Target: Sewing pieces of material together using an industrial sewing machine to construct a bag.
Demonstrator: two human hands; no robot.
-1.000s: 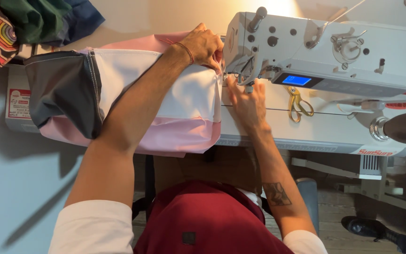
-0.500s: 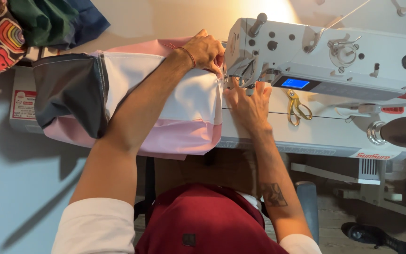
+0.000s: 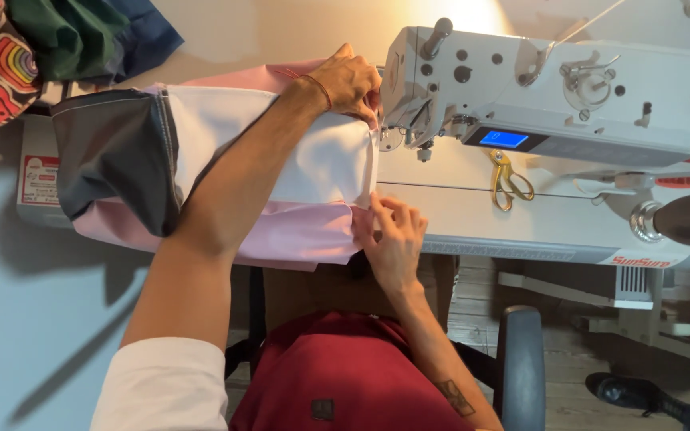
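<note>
I sit in a sewing workshop: an industrial white sewing machine (image 3: 553, 96) with a small blue screen stands on my pale tabletop (image 3: 473, 215), gold thread snips (image 3: 509, 179) lie beside it, and colourful folded fabrics (image 3: 49, 48) are piled at the far corner.

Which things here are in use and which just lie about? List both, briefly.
In use:
left hand pressing the white and pink fabric
right hand at the fabric's edge
sewing machine

Lying about:
gold scissors
grey fabric panel
colourful cloths
black shoe
</note>
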